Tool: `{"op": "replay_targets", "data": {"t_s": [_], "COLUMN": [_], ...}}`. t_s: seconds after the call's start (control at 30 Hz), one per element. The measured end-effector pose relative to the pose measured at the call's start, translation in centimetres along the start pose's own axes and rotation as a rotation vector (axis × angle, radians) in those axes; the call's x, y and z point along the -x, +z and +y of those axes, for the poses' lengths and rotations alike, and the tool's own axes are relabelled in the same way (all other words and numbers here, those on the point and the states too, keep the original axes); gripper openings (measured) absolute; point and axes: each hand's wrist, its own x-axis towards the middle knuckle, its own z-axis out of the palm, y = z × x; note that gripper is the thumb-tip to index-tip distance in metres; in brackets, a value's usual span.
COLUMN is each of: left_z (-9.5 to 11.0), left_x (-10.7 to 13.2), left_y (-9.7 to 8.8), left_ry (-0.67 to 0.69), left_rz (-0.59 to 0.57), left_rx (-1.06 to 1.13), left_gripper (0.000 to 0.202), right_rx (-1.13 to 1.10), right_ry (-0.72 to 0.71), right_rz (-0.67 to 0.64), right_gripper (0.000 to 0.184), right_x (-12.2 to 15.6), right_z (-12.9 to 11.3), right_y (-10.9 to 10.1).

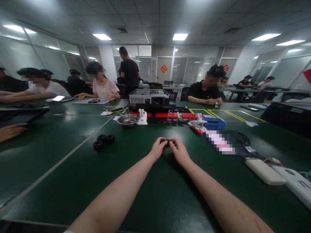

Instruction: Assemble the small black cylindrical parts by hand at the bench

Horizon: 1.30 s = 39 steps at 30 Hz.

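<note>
Over the middle of the green table, my left hand (158,148) and my right hand (179,151) are both closed on one small black wheel (167,142). The fingertips cover much of it from either side, so its details are partly hidden. To the left, 3 similar black wheels (104,139) sit close together on the tabletop. Beyond my hands stand a metal bowl (128,120) with small parts in it and a white rabbit-shaped figure (142,118).
A computer case (149,97) stands behind a row of red-and-black parts (167,115). Red-handled pliers (196,129) lie beside a blue tray (215,123). Right of me are a white power bank (265,171) and cables (243,138). A co-worker's hand (13,131) rests at far left.
</note>
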Motion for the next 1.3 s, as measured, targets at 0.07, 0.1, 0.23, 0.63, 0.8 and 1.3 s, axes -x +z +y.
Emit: {"op": "replay_targets", "data": {"t_s": [0.07,0.1,0.23,0.63,0.8,1.3], "left_z": [0.0,0.1,-0.1,-0.8,-0.1,-0.7], "left_x": [0.3,0.4,0.5,-0.5,-0.1,-0.4], "left_y": [0.0,-0.1,-0.2,-0.2,-0.6,0.1], "left_ry": [0.052,0.08,0.124,0.001,0.051,-0.018], "left_rz": [-0.016,-0.032,-0.054,0.068,0.156,0.004], "left_rx": [-0.03,-0.049,-0.079,-0.016,0.088,0.008], "left_gripper": [0.02,0.021,0.027,0.024,0.021,0.032], "right_rx": [0.026,0.038,0.032,0.034,0.037,0.009], "right_ry": [0.067,0.083,0.046,-0.113,0.039,-0.105], "right_rz": [-0.067,-0.092,-0.105,-0.055,-0.099,-0.038], "right_gripper": [0.038,0.041,0.032,0.046,0.032,0.027], "right_x": [-0.2,-0.3,-0.4,0.1,-0.2,0.0], "right_z": [0.3,0.3,0.3,-0.3,0.0,-0.1], "right_y": [-0.3,-0.4,-0.5,-0.5,-0.6,-0.3]}}
